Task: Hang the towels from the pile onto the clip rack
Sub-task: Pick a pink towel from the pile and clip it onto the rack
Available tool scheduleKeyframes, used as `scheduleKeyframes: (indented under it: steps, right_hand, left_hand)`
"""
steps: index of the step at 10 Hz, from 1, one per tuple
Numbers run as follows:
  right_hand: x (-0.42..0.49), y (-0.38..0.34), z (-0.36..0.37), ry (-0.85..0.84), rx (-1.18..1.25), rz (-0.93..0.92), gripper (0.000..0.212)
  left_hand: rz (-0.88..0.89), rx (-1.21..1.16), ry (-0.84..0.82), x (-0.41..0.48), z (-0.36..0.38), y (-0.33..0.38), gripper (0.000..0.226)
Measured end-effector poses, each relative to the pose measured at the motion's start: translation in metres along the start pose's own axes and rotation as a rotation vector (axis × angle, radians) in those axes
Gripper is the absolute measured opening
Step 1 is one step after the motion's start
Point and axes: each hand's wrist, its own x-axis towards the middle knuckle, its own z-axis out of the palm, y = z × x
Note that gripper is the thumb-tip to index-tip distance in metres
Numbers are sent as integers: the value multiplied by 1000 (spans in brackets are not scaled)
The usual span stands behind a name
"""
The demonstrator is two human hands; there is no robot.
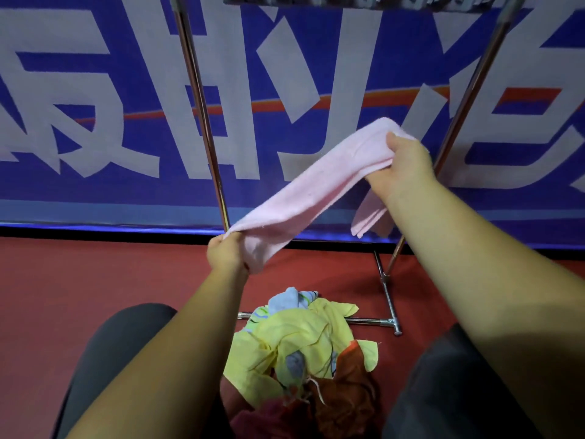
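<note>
Gripping the pink towel (319,182) stretched between left hand (227,252) and right hand (402,166), find one edge, then lift it toward the clips (364,0).

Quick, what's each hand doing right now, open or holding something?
The left hand is closed, gripping the lower end of the pink towel.
The right hand is closed, gripping its upper end.

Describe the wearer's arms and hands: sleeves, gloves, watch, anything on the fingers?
Both forearms are bare, no sleeves in view. Left hand and right hand are ungloved; no watch or band at either wrist, no ring on the fingers that show. Only clothing visible: dark grey legwear over both thighs.
</note>
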Motion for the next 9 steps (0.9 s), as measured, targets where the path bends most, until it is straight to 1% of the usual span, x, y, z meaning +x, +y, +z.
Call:
scheduleKeyframes:
  steps: [1,2,3,4,5,6,7,8,9]
  right_hand:
    - [9,16,-29,40,-156,-56,57]
    - [20,32,-52,120,-80,-55,50]
    - [22,48,-72,114,-29,7,38]
    - [33,66,-97,113,-42,105,27]
    - [39,70,-100,91,-101,164,28]
    - [42,72,-96,94,-146,152,42]
    - [44,67,-88,135,-50,164,29]
    - [49,54,-90,163,-39,140,34]
    - [62,45,-99,180,23,80,20]
  left_hand:
    - [-64,236,-52,10,0,27,38]
    - [-89,353,-231,11,-8,41,39]
    - [12,433,-344,6,-5,47,25]
    - [97,376,-495,-1,2,55,36]
    - [274,395,-538,-6,6,53,35]
    - [435,548,-604,-9,0,50,42]
    - [562,778,-739,-7,-13,51,47]
    - [648,986,-798,-6,-19,55,54]
    - [681,1172,-814,6,-27,53,58]
